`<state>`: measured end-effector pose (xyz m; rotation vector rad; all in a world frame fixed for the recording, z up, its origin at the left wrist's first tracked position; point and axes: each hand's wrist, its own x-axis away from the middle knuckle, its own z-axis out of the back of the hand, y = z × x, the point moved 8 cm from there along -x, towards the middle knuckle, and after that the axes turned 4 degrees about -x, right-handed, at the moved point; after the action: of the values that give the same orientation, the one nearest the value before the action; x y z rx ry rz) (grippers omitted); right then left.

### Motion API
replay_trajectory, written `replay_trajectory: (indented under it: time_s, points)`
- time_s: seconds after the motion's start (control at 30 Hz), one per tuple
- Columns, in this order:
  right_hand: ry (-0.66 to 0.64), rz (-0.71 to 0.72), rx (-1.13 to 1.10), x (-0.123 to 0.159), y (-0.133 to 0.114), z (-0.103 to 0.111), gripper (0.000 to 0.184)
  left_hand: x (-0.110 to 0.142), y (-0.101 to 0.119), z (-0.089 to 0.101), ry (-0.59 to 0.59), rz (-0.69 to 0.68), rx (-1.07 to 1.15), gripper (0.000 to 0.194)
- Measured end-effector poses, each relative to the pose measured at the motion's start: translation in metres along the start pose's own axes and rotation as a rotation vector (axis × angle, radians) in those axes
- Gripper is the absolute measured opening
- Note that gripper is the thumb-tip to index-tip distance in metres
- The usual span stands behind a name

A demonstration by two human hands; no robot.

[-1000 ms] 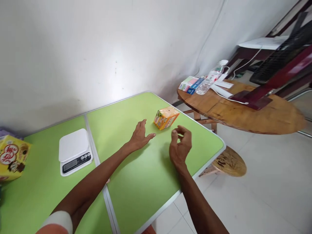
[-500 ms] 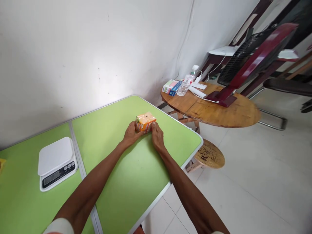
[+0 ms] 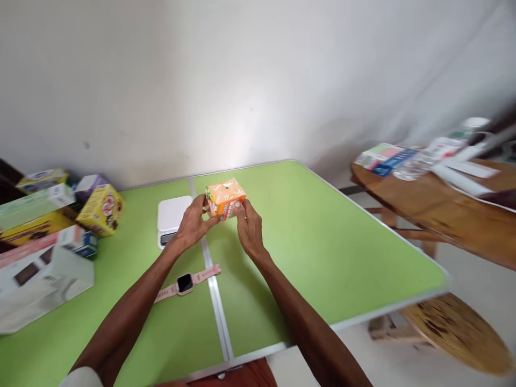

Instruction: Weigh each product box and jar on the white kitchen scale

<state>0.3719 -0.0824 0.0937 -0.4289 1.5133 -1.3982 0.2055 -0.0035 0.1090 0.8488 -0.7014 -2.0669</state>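
Note:
Between both hands is a small orange pack in shiny clear wrap [image 3: 226, 196], held a little above the green tabletop. My left hand [image 3: 194, 221] grips its left end, with the thumb along the lower edge. At the right end, my right hand [image 3: 250, 226] holds it with the thumb pressed on the front face. Behind my left wrist sits a white digital scale [image 3: 174, 214], partly covered by that hand. A smartwatch with a pink strap [image 3: 185, 284] lies flat beside my left forearm.
Several boxes crowd the left side, including a yellow box [image 3: 101, 209] and a large white box [image 3: 52, 279]. A wooden side table [image 3: 435, 209] at right carries a blurred bottle and carton. A wooden stool [image 3: 459, 333] stands below the table edge.
My view has swung left, bringing the boxes and smartwatch into sight. Both hands have carried the orange pack left, near the scale, and it now appears raised off the table.

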Motion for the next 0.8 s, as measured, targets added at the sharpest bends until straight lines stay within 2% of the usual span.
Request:
replay_trajectory:
  time_s: [0.07,0.13,0.2,0.27,0.37,0.47,0.63,0.8]
  points:
    - [-0.064,0.073,-0.054,-0.007,-0.017,-0.038,0.047,0.008,-0.009,0.041,0.080,-0.001,-0.006,0.053]
    - [-0.129,0.126,-0.090,-0.011,-0.026,-0.075,0.047,0.016,-0.023,0.073,0.143,0.023,-0.025,0.055]
    - [-0.181,0.157,-0.101,-0.011,-0.027,-0.106,0.048,0.025,-0.043,0.093,0.185,0.065,-0.038,0.057]
    - [-0.216,0.175,-0.090,-0.009,-0.023,-0.130,0.050,0.033,-0.064,0.104,0.206,0.095,-0.030,0.060]
    - [-0.246,0.192,-0.037,-0.003,-0.013,-0.151,0.052,0.040,-0.091,0.107,0.197,0.113,0.004,0.061]
    - [-0.232,0.210,0.041,0.001,-0.006,-0.158,0.054,0.043,-0.106,0.102,0.182,0.110,0.039,0.066]
    - [-0.201,0.244,0.099,0.001,-0.001,-0.157,0.057,0.041,-0.115,0.094,0.164,0.095,0.011,0.073]
    - [-0.219,0.215,0.097,0.004,0.008,-0.160,0.058,0.039,-0.121,0.091,0.136,0.090,-0.012,0.074]
